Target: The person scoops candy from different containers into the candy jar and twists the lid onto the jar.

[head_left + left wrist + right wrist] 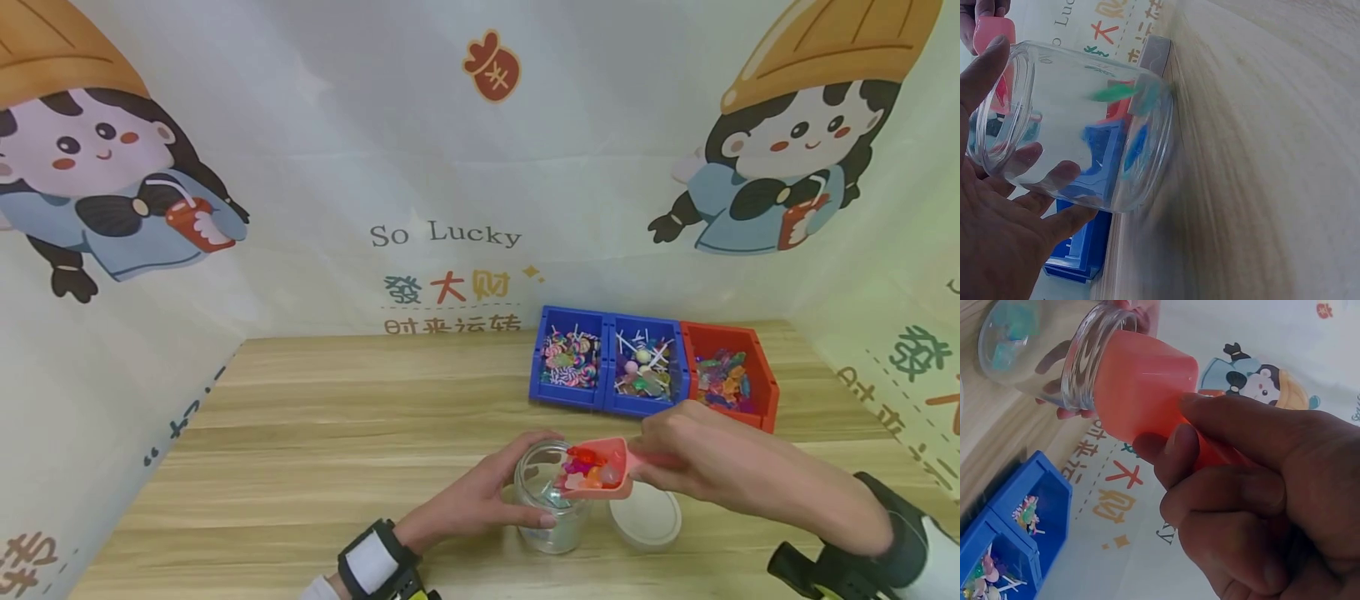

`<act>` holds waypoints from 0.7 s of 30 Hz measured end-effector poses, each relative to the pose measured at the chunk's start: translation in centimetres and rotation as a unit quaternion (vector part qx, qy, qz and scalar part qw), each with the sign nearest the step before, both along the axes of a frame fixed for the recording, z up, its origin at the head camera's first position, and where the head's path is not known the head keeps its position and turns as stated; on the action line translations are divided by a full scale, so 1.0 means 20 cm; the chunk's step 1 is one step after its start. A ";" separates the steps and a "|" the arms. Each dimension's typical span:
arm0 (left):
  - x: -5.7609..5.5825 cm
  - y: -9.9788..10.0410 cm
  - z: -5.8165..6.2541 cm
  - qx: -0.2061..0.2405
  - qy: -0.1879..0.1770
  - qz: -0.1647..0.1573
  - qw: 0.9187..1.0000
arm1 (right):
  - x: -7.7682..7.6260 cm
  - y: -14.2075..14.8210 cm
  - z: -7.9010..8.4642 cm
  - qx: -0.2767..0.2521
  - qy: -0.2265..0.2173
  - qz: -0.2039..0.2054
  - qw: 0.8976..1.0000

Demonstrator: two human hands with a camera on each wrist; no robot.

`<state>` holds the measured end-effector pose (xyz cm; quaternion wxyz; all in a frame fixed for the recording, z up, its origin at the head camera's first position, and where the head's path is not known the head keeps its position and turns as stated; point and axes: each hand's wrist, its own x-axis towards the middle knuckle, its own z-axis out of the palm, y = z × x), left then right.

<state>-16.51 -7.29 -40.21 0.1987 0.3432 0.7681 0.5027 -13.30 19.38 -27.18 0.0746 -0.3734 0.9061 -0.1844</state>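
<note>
My left hand [491, 492] grips a clear jar [555, 533] round its side, thumb and fingers on opposite sides near the mouth. The jar stands on the wooden table. A blue piece [1137, 148] and a blurred green piece [1113, 94] show through its wall in the left wrist view. With curled fingers, my right hand [690, 454] holds a pink scoop [1141, 381] by its handle. The scoop's front end lies over the jar's mouth. Red, orange and pale translucent pieces [592, 475] fill its bowl.
Right of the jar, a round white lid [647, 517] lies on the table. Behind are two joined blue bins [606, 408] with lollipop-like pieces, and a red bin [761, 375] with colourful translucent pieces. A printed cloth [330, 208] hangs behind the table [300, 433].
</note>
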 end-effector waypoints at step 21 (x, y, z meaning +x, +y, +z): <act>0.00 -0.01 0.01 -0.009 -0.010 -0.004 1.000 | -0.01 -0.05 0.07 0.045 -0.004 -0.013 0.999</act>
